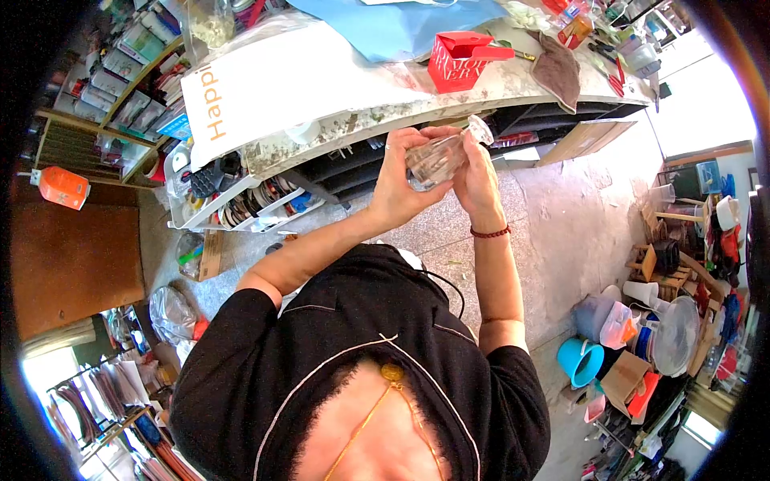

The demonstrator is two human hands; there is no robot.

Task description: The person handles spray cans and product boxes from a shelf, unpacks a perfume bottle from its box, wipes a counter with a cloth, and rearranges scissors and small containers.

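Both hands are raised in front of my chest, just off the front edge of the table. Between them is a clear, shiny, glass-like piece (435,163) with a pale knobbed end (480,130) sticking out at the upper right; its exact kind is hard to make out. My left hand (399,178) wraps around the left side, with fingers above and thumb below. My right hand (479,180) closes around the right side, near the knobbed end. A red box (461,62) with raised flaps stands on the table beyond my hands.
On the worktable (377,119) lie a white sheet (281,80) lettered "Happi", a blue sheet (393,28) and a brown cloth (556,72). Scissors (616,84) are at the right. A white rack of ribbon rolls (241,204) stands below left. A blue bucket (580,362) is on the floor.
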